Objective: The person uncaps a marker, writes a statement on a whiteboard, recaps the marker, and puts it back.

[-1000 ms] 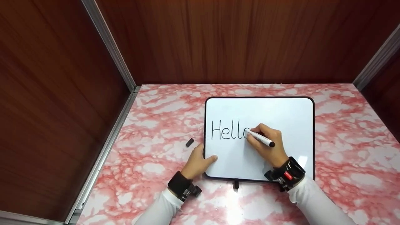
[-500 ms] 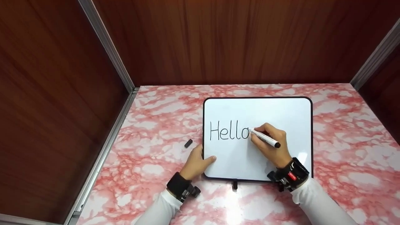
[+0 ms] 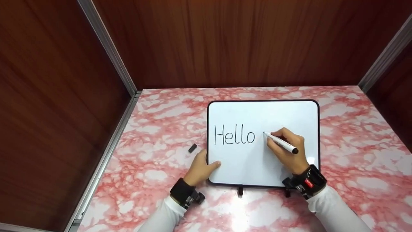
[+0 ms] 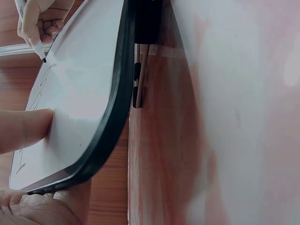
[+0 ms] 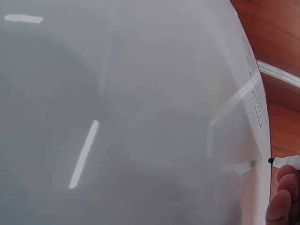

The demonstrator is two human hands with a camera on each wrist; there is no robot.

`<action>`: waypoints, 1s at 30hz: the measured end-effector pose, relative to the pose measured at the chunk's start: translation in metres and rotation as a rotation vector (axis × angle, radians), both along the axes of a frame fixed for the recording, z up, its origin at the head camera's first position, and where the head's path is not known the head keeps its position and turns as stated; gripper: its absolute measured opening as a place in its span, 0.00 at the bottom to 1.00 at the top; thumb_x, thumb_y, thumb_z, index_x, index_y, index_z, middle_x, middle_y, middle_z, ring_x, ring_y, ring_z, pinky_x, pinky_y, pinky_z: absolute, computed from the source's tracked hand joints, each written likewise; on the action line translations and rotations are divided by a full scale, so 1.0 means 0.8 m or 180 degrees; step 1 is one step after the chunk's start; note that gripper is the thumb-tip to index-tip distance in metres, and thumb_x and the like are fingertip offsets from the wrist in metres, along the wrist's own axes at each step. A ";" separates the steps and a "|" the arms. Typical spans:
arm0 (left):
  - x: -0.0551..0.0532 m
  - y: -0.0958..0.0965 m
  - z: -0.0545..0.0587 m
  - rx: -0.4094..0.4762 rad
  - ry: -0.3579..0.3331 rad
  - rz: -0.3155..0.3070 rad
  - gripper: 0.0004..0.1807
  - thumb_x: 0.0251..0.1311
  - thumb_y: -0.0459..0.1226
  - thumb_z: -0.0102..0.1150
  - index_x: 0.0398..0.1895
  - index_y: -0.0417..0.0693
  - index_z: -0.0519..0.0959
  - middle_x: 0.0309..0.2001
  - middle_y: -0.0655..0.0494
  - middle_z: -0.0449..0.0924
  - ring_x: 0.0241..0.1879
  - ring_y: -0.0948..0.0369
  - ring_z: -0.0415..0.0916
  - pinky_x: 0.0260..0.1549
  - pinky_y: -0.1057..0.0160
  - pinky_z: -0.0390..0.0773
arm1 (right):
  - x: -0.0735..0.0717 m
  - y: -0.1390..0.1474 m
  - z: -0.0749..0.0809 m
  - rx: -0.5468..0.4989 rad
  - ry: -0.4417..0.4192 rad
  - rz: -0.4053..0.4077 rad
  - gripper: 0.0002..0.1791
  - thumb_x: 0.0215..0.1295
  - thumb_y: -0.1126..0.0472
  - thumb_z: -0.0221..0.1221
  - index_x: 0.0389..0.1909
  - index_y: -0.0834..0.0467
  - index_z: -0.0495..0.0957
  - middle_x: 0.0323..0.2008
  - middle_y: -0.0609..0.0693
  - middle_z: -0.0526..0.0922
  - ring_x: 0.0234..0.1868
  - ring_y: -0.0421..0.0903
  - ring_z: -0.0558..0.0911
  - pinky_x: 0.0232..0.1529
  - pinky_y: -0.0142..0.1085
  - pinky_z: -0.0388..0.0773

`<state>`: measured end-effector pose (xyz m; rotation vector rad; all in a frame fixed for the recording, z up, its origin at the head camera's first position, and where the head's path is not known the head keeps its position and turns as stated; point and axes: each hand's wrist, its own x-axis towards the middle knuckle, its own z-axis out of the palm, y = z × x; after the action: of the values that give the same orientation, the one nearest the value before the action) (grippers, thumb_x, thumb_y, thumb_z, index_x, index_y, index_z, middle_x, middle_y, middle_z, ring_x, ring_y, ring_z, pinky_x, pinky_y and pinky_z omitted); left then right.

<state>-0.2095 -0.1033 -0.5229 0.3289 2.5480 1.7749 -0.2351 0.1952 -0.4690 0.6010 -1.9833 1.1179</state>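
A whiteboard (image 3: pixel 238 167) with a black frame leans on stubby black feet, with the word "Hello" (image 3: pixel 234 134) handwritten in black across its left half. My left hand (image 3: pixel 199 169) grips the board's left edge; the thumb (image 4: pixel 28 129) lies on the white face and the fingers go behind. Between the fingertips of my right hand (image 3: pixel 289 149) is a white marker (image 3: pixel 281 142), uncapped, its black tip just right of the "o". From the right wrist view, that tip and its reflection (image 5: pixel 253 164) sit apart, so a small gap shows.
A small black marker cap (image 3: pixel 192 148) lies on the red-and-white marbled table (image 3: pixel 154 129), left of the board. Dark wood panels (image 3: pixel 225 42) with metal edging enclose the back and sides. Black feet (image 3: pixel 240 190) poke out under the board's lower edge.
The marker finished closing the "o", then came away from it and shifted right with my right hand. My left hand keeps its hold on the board; the whole view drifted slightly.
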 end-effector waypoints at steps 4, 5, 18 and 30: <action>0.000 -0.002 0.000 -0.0025 0.0036 -0.0022 0.23 0.54 0.32 0.66 0.54 0.39 0.74 0.47 0.49 0.81 0.46 0.58 0.78 0.50 0.58 0.75 | 0.002 0.005 -0.001 -0.0003 -0.0005 -0.0004 0.10 0.43 0.76 0.68 0.24 0.60 0.80 0.20 0.45 0.82 0.18 0.38 0.74 0.20 0.23 0.67; 0.000 -0.002 0.000 -0.0026 0.0045 -0.0026 0.23 0.54 0.32 0.66 0.54 0.38 0.74 0.47 0.49 0.81 0.46 0.58 0.77 0.50 0.58 0.75 | 0.002 0.005 -0.001 0.0006 -0.0003 0.0002 0.10 0.43 0.76 0.68 0.24 0.60 0.80 0.21 0.45 0.82 0.18 0.38 0.74 0.20 0.23 0.67; 0.002 -0.001 0.003 -0.0006 0.0005 -0.0051 0.24 0.55 0.30 0.65 0.56 0.35 0.73 0.50 0.45 0.79 0.48 0.55 0.77 0.52 0.56 0.74 | 0.004 0.003 0.000 0.0054 -0.0071 -0.0016 0.11 0.43 0.76 0.69 0.24 0.59 0.80 0.20 0.44 0.82 0.18 0.38 0.74 0.20 0.23 0.67; -0.002 -0.002 -0.001 0.0055 0.0082 -0.0099 0.26 0.54 0.31 0.66 0.57 0.37 0.73 0.51 0.46 0.79 0.49 0.56 0.76 0.53 0.57 0.74 | 0.009 0.003 0.001 0.0099 -0.0180 0.0007 0.10 0.44 0.74 0.69 0.23 0.57 0.81 0.20 0.41 0.81 0.17 0.38 0.73 0.18 0.24 0.66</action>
<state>-0.2110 -0.1052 -0.5234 0.3923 2.5315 1.7946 -0.2283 0.1975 -0.4681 0.5939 -2.0519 1.1185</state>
